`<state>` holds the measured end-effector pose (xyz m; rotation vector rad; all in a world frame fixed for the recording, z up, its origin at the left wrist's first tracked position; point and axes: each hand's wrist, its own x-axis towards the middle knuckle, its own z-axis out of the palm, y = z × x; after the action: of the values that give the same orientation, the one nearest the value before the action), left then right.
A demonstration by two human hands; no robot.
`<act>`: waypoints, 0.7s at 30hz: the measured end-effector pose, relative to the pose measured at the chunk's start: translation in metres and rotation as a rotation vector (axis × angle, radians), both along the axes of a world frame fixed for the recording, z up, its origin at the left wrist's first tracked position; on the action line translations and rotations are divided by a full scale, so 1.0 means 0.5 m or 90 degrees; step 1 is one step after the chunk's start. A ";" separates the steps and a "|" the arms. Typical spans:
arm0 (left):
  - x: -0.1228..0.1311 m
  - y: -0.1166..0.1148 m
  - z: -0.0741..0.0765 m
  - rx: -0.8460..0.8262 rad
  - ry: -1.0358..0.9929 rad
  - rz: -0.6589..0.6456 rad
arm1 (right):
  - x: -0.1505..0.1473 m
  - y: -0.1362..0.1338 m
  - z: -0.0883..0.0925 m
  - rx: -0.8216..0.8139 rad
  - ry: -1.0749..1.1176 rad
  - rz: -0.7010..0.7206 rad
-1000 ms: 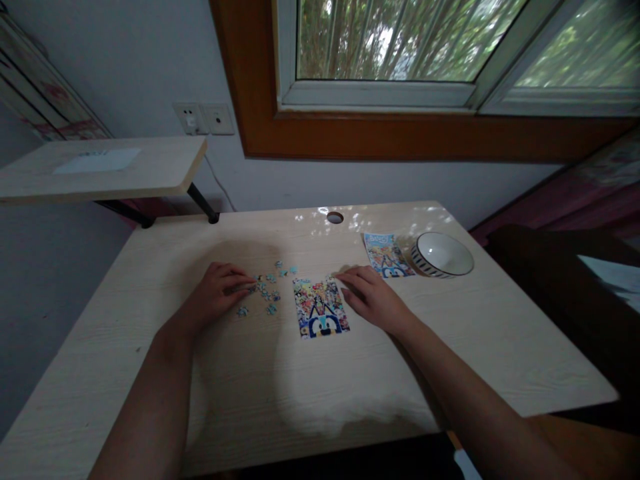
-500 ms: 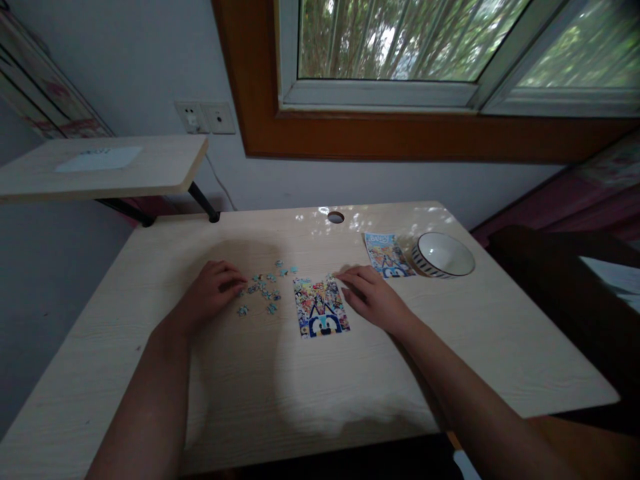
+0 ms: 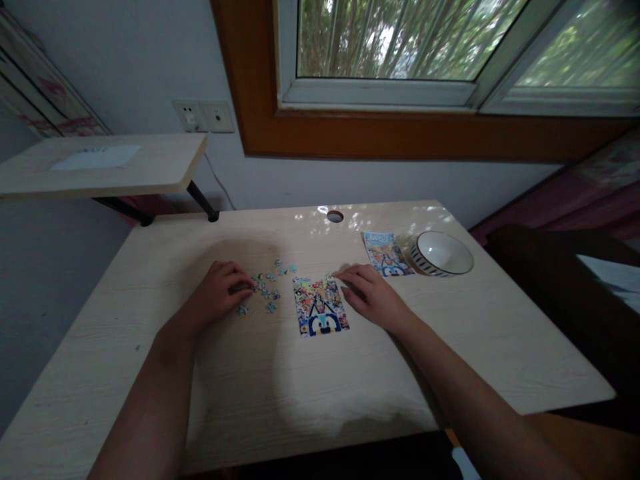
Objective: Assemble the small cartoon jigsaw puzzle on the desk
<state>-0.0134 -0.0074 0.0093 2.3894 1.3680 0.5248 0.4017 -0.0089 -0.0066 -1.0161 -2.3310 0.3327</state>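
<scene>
A small, colourful, partly assembled jigsaw puzzle (image 3: 320,307) lies in the middle of the pale wooden table (image 3: 310,380). Several loose blue pieces (image 3: 270,285) are scattered just left of it. My left hand (image 3: 220,293) rests on the table with its fingertips pinched among those loose pieces; whether it holds one I cannot make out. My right hand (image 3: 373,293) lies flat on the table, fingers stretched out, fingertips touching the puzzle's upper right corner.
A printed reference picture (image 3: 386,253) lies at the back right beside a white striped bowl (image 3: 443,253). A cable hole (image 3: 335,216) is near the table's far edge. A side shelf (image 3: 100,167) juts out at left. Dark furniture (image 3: 565,287) stands right.
My left hand's fingers have shifted slightly among the loose pieces, drawing back and then reaching in again. The right hand has stayed put.
</scene>
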 end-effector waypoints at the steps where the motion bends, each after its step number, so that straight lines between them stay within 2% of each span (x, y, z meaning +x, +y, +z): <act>1: 0.001 0.000 0.001 -0.002 -0.001 -0.001 | 0.000 0.000 -0.001 0.001 0.000 0.000; 14: 0.022 -0.006 0.020 -0.064 -0.052 0.024 | 0.002 0.002 -0.005 0.009 -0.001 0.002; 21: 0.040 -0.008 0.027 -0.100 -0.099 0.094 | 0.004 0.002 -0.005 0.004 -0.003 0.003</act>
<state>0.0064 -0.0116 0.0229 2.0896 1.4662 0.6043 0.4035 -0.0077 -0.0092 -1.0089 -2.3378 0.3263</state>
